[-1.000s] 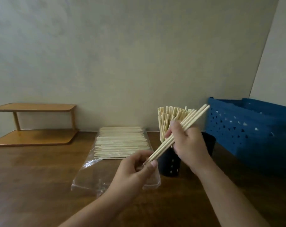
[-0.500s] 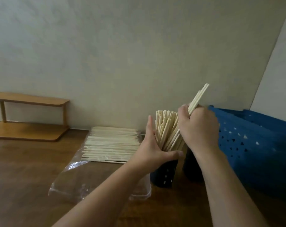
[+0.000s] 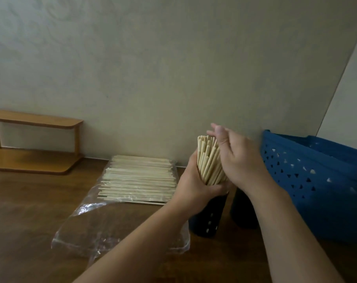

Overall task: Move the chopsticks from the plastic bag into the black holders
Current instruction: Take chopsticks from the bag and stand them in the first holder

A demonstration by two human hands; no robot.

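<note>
Since the previous frame, right hand (image 3: 237, 158) has released its pale wooden chopsticks (image 3: 210, 160).
Right hand open against the bundle; left hand (image 3: 196, 184) grips it above the black perforated holder (image 3: 209, 217).

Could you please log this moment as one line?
left hand grips chopsticks in holder | right hand open against bundle | bag part full

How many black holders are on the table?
2. One perforated black plastic holder stands packed with wooden chopsticks between both hands; a second black holder stands to its right, largely hidden behind the right forearm.
</note>
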